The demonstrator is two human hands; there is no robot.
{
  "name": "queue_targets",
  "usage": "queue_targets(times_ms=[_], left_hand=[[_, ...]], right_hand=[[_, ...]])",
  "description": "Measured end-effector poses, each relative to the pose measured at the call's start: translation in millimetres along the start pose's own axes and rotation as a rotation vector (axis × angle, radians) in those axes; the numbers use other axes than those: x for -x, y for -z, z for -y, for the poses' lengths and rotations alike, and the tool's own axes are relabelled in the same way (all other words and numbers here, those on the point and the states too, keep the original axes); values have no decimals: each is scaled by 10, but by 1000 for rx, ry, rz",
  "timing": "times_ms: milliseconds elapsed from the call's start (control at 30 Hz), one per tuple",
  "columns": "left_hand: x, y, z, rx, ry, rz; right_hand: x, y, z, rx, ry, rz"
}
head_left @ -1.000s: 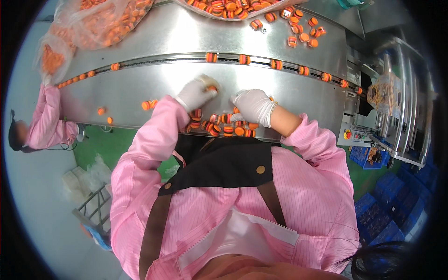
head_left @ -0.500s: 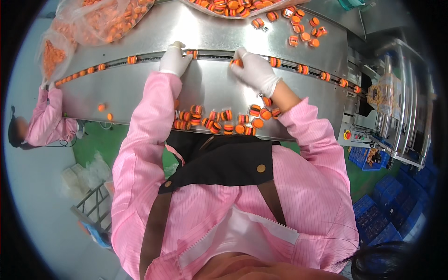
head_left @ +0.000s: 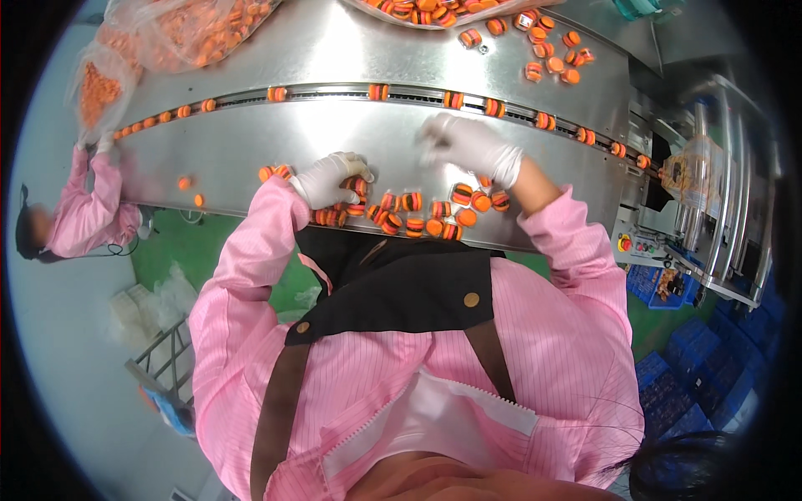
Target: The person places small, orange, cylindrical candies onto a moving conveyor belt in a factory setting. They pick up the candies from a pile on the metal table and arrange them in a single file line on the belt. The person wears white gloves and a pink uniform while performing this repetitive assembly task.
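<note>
My left hand (head_left: 327, 179), in a white glove, rests on the near pile of small round orange-and-dark pieces (head_left: 418, 215) at the front edge of the steel table (head_left: 251, 142). Its fingers curl around pieces at the pile's left end. My right hand (head_left: 469, 147), also gloved and blurred, hovers just beyond the pile with its fingers apart and nothing visible in it. A curved track (head_left: 376, 90) across the table carries single pieces in a spaced row.
A co-worker in a pink coat (head_left: 83, 213) reaches onto the table at far left. Plastic bags of orange pieces (head_left: 188, 29) lie at the back left, loose pieces (head_left: 551, 58) at the back right. A steel machine (head_left: 710, 192) and blue crates (head_left: 693, 367) stand to the right.
Both hands have come back from the track toward me. The left hand has dropped onto the near pile; the right hand hangs just above it.
</note>
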State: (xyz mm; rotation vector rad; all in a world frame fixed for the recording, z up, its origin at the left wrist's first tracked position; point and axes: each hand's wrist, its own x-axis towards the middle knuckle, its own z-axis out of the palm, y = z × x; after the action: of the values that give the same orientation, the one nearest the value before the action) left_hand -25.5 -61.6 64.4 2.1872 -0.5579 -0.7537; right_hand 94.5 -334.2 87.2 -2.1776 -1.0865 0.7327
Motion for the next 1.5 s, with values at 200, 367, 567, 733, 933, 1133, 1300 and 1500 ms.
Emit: queue_targets(times_ms=[200, 367, 567, 733, 933, 1133, 1300, 1500], left_hand=[[-5, 122, 106, 270, 184, -178], [-190, 431, 218, 343, 344, -265], [-183, 393, 162, 141, 281, -225], [14, 440, 155, 415, 443, -284], [1, 748, 497, 144, 459, -582], [-333, 1247, 573, -254, 456, -367], [-487, 1221, 590, -467, 330, -441], [35, 1082, -673, -498, 81, -542]], right_hand=[[95, -558, 469, 352, 141, 360], [29, -617, 447, 258, 164, 226], [-500, -382, 154, 236, 87, -232], [-804, -72, 26, 319, -73, -230], [-657, 26, -132, 340, -129, -256], [-234, 89, -34, 215, -89, -284], [257, 81, 89, 188, -159, -79], [525, -93, 93, 138, -306, 0]])
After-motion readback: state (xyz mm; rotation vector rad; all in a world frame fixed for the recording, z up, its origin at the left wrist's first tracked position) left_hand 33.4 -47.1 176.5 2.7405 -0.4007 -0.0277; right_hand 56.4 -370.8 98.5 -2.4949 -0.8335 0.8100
